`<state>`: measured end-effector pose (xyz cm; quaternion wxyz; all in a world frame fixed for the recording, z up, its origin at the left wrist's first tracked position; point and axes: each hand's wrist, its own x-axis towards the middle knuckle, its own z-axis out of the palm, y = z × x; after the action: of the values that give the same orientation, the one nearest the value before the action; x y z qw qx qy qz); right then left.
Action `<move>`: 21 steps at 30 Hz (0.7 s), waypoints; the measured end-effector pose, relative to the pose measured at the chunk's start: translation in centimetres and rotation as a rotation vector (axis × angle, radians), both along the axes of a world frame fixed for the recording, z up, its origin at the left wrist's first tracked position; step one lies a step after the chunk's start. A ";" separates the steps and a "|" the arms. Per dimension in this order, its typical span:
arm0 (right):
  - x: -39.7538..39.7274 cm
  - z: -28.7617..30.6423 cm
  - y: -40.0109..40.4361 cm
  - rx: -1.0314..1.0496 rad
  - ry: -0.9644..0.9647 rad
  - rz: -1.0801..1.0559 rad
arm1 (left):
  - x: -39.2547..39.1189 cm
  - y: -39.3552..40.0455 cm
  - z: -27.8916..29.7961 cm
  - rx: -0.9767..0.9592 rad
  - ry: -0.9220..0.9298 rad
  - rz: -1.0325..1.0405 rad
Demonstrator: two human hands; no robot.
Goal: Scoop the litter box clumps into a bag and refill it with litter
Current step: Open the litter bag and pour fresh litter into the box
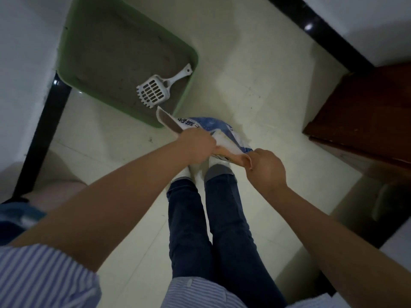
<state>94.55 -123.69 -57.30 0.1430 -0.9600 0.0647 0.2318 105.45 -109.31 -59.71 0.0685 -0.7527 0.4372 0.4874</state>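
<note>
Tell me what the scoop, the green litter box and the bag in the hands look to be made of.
Scoop: white moulded plastic, judging by its slotted grid and one-piece handle.
Litter box: green plastic, matte, with rounded moulded corners.
Bag: probably woven or laminated plastic sacking, printed blue and white; it creases stiffly where the left hand and right hand grip its mouth. Paper cannot be ruled out.

It is a home, a tiled room corner: a green cat litter box [124, 56] sits on the pale floor tiles [255, 85] at 11 o'clock, dark wooden furniture [367, 116] at 3 o'clock.
</note>
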 end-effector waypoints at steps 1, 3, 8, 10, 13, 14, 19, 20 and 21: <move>-0.7 0.4 -0.5 -0.019 0.020 0.005 | -0.7 -0.3 0.2 -0.005 -0.016 0.006; -2.2 0.7 -1.4 -0.010 0.147 -0.024 | -1.9 -0.6 0.6 -0.022 -0.061 0.009; -4.1 0.8 -3.5 0.011 0.228 -0.108 | -3.6 -0.4 0.6 -0.011 -0.157 0.092; -4.2 1.0 -3.7 -0.016 0.178 -0.076 | -4.1 -1.0 1.0 -0.001 -0.156 0.093; -3.4 1.6 -3.6 -0.030 0.244 -0.029 | -4.7 -2.6 1.3 0.034 -0.103 0.209; -3.2 2.1 -3.7 -0.080 0.320 0.022 | -5.1 -3.0 1.5 0.033 -0.065 0.259; -3.8 5.7 -4.3 -0.157 0.376 0.225 | -8.3 -2.6 4.8 0.020 0.104 0.415; -4.0 6.8 -4.2 -0.144 0.255 0.295 | -9.2 -2.0 6.0 0.010 0.123 0.464; -4.1 7.6 -4.2 -0.147 0.173 0.348 | -9.8 -1.7 7.3 0.004 0.139 0.520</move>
<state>90.40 -127.90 -49.67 0.0242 -0.9411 -0.0736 0.3291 95.69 -110.98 -52.38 -0.0875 -0.8043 0.2318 0.5401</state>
